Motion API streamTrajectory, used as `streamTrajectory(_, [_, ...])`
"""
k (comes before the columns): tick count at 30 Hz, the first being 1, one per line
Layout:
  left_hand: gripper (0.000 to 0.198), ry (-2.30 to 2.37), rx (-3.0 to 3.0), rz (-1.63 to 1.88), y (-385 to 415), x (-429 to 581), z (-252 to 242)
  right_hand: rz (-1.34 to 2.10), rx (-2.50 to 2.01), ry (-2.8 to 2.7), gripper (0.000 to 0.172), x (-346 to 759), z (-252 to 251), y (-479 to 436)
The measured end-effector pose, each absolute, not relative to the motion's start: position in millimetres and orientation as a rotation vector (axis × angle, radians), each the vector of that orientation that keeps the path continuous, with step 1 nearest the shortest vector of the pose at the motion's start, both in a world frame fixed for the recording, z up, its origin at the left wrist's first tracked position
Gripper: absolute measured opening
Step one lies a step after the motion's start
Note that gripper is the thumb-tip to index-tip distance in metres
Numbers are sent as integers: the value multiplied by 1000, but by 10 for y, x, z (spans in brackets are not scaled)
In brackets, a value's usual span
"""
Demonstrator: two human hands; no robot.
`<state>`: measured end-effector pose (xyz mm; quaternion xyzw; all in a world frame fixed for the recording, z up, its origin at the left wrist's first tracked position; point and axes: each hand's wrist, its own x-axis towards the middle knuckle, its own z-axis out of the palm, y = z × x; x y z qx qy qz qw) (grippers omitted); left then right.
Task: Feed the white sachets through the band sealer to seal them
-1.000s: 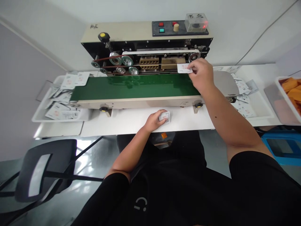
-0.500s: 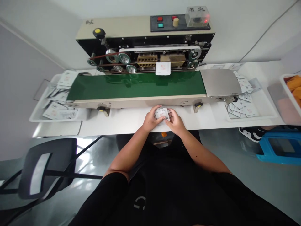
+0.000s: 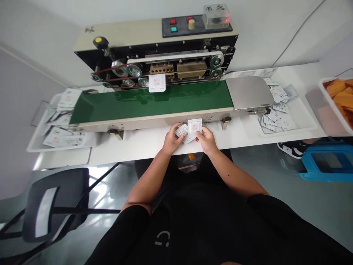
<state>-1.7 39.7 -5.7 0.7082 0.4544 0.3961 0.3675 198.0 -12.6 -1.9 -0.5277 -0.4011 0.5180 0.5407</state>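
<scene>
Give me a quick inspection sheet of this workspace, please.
Surface: white work table carrying a cream-and-black band sealer with a green conveyor belt.
Job's things: one white printed sachet sits at the belt's far edge, beside the sealer's wheels.
Clutter: white trays at the left and right hold loose white sachets.
Hands: left hand holds a small white sachet; right hand holds a square white sachet upright.
Cables: thin dark cable along the wall, upper right.
Surroundings: black office chair, blue plastic crate, white tub of orange pieces.
</scene>
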Motion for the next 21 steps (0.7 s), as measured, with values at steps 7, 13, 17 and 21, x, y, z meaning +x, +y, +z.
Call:
streamTrajectory(7, [52,1132,1844,1045,411,-9,-55,1212,-1172,-879,47,1966,-44,-120])
streamTrajectory(13, [49,1121,1846,1081,407,-8,-65,1136,-1178,-907,41,1974,-111,-121])
streamTrajectory(17, [49,1108,1881,1079,396,-8,-45,1114,-1168,-932,40,1970,-103,-135])
streamTrajectory(21, [48,1116,1891,1060,383,-11,-22,1172,-1159,-894,54,1950,-83,-154])
